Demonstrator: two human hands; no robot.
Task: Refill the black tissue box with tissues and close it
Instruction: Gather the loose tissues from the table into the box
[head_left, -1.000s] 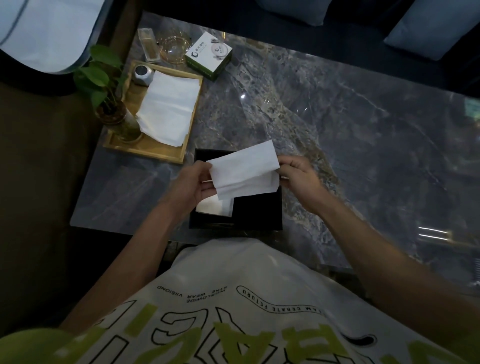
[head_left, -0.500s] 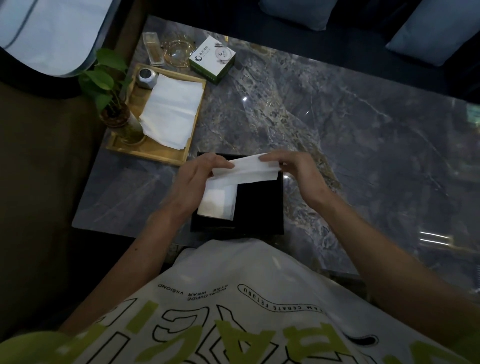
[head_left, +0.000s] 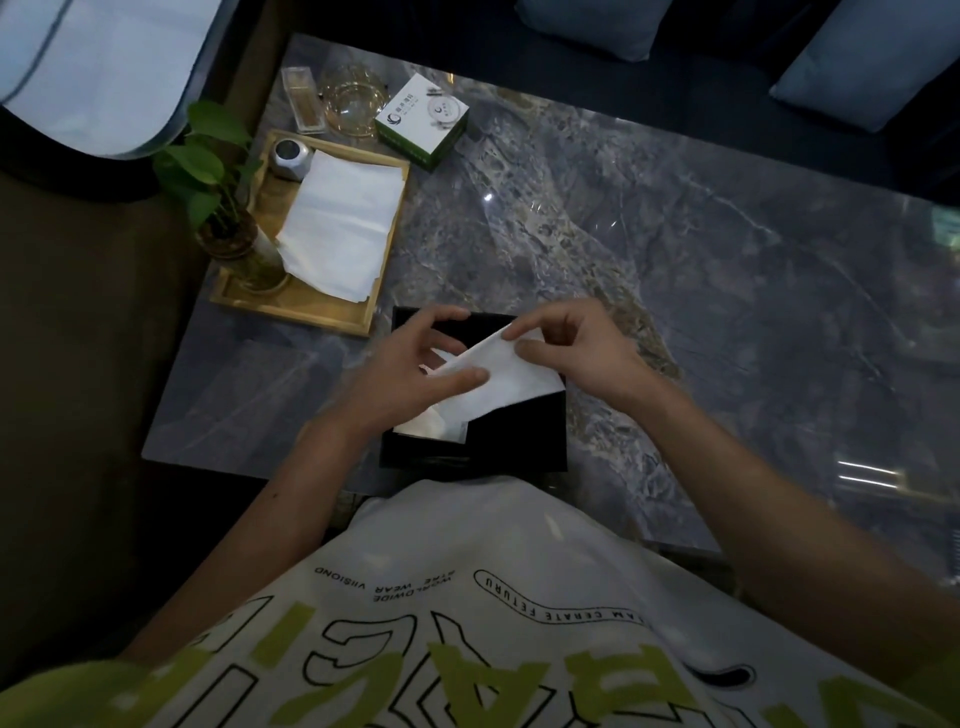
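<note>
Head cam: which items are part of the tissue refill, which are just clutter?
In the job:
black tissue box
tissue held by left hand and right hand
tissue stack on wooden tray

Lying about:
plant
glass ashtray
green-and-white box
small silver jar

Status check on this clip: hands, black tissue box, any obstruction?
Left hand and right hand both pinching one white folded tissue. Black rectangular tissue box open beneath, some tissue inside. Nothing blocking it.
</note>
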